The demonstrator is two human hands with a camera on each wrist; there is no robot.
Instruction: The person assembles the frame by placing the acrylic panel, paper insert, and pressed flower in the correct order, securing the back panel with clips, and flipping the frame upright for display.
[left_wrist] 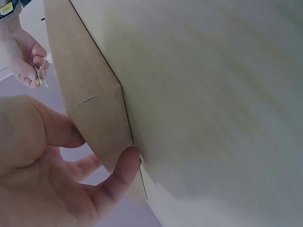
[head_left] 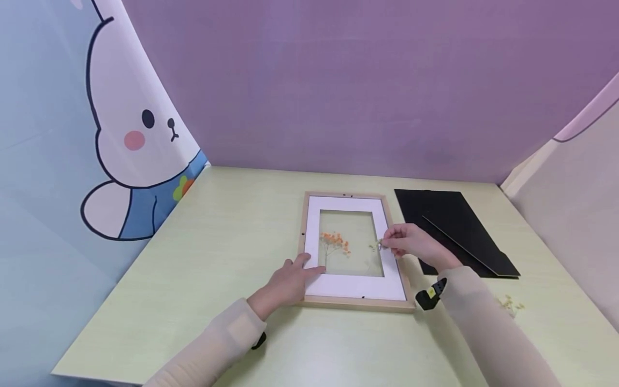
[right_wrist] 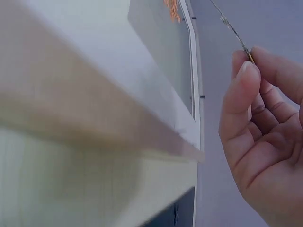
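Observation:
A light wooden picture frame (head_left: 358, 304) lies flat, with a white mat (head_left: 338, 286) around its window. An orange dried flower sprig (head_left: 335, 242) lies in the window's left part. My left hand (head_left: 285, 280) rests at the frame's lower left, with extended fingers on the mat and one fingertip (left_wrist: 129, 158) touching the outer side. Over the right side, my right hand (head_left: 408, 243) pinches a thin dried sprig (right_wrist: 232, 29) between thumb and fingertips. Small pale yellowish blooms (head_left: 373, 246) of this sprig show above the window.
Black boards (head_left: 435, 207) lie overlapped to the right of the frame. Another yellowish dried sprig (head_left: 510, 305) lies by my right sleeve, near the table's right side. Behind the pale table (head_left: 242, 215) rises a purple backdrop (head_left: 362, 97); a rabbit-print cloth (head_left: 123, 129) hangs at left.

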